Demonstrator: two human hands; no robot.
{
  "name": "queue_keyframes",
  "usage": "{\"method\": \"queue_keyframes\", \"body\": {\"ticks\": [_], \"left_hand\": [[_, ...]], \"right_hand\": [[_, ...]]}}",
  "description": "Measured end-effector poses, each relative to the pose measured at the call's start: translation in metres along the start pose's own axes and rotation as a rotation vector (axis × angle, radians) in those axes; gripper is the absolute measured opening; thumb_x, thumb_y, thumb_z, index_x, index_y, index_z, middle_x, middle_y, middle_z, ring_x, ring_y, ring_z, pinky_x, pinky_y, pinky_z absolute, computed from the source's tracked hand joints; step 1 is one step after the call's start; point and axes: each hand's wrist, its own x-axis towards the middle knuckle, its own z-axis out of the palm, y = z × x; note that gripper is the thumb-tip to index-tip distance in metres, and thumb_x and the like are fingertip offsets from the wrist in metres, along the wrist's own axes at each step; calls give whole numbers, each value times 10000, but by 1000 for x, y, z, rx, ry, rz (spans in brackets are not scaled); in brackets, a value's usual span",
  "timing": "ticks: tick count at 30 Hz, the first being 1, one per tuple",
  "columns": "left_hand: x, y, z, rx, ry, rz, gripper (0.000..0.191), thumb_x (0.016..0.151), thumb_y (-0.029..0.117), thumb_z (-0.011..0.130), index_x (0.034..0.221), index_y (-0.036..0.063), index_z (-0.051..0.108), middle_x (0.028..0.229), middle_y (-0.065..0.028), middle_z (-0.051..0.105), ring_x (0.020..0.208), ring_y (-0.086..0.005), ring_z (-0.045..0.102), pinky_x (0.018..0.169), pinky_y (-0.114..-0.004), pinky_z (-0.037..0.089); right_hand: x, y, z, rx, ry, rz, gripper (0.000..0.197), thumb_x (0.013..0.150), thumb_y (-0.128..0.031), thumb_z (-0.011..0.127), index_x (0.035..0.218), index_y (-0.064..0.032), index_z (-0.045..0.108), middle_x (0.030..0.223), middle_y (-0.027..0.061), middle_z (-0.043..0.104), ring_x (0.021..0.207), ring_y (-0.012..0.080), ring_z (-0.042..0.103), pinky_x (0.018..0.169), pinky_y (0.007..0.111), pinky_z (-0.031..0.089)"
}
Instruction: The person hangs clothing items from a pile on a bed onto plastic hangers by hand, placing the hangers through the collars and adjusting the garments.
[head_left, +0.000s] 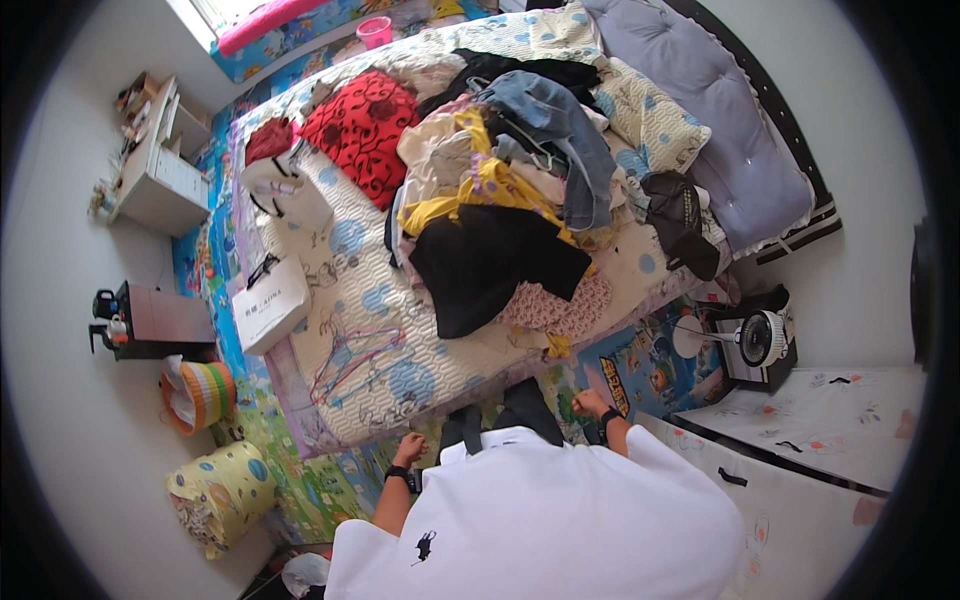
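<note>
My left hand (411, 448) hangs in front of me near the front edge of the bed (465, 367), fingers curled and nothing seen in it. On the other side, my right hand (591, 403) is also curled, above the patterned floor mat. Both wrists wear black bands. A heap of clothes lies on the bed. It includes a black garment (487, 262), a yellow garment (517, 187), blue jeans (589, 169) and a floral cloth (551, 307). Closer to my left hand, several thin coloured hangers (356, 356) lie on the quilted cover.
A white box (271, 306), a white bag (296, 196) and a red patterned cloth item (364, 127) are on the bed. Left stand a striped basket (206, 397) and a yellow laundry basket (232, 487). Right are a fan (761, 337) and white fabric storage units (817, 420).
</note>
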Motion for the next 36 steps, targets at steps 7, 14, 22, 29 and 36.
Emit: {"method": "queue_keyframes", "body": {"ticks": [7, 14, 22, 29, 36], "left_hand": [[90, 160, 12, 362, 195, 239, 390, 800, 302, 467, 628, 32, 689, 606, -83, 660, 541, -183, 602, 527, -338, 477], [143, 482, 124, 975, 304, 801, 311, 821, 287, 533, 776, -10, 616, 829, -215, 634, 810, -391, 612, 717, -469, 499], [151, 660, 290, 1342, 440, 1016, 534, 744, 266, 638, 1190, 30, 465, 1253, -156, 478, 1222, -361, 409, 923, -525, 395], [227, 684, 269, 1447, 402, 1130, 769, 725, 263, 654, 1377, 49, 307, 1382, -159, 396, 1337, -352, 290, 1020, -577, 288], [242, 721, 275, 1337, 174, 1250, 151, 708, 134, 572, 792, 35, 649, 900, -157, 657, 958, -334, 578, 761, -501, 463]], "right_hand": [[26, -31, -76, 244, -105, -55, 240, 886, -164, 528, 728, -10, 622, 573, 67, 594, 444, 160, 543, 431, 303, 436], [-10, -117, -126, 562, 21, -353, 258, 947, -207, 503, 793, -13, 577, 672, 46, 579, 603, 148, 565, 601, 301, 476], [-22, 75, -156, 961, 290, -208, 128, 879, -150, 523, 817, -50, 572, 712, 46, 585, 607, 161, 574, 560, 286, 480], [-94, 131, -118, 747, 556, 93, 103, 837, -134, 529, 886, -47, 553, 746, 100, 578, 620, 209, 577, 551, 341, 503], [11, -4, -105, 1005, 376, -357, 186, 887, -190, 554, 758, -57, 552, 617, 20, 504, 535, 112, 485, 507, 252, 396]]}}
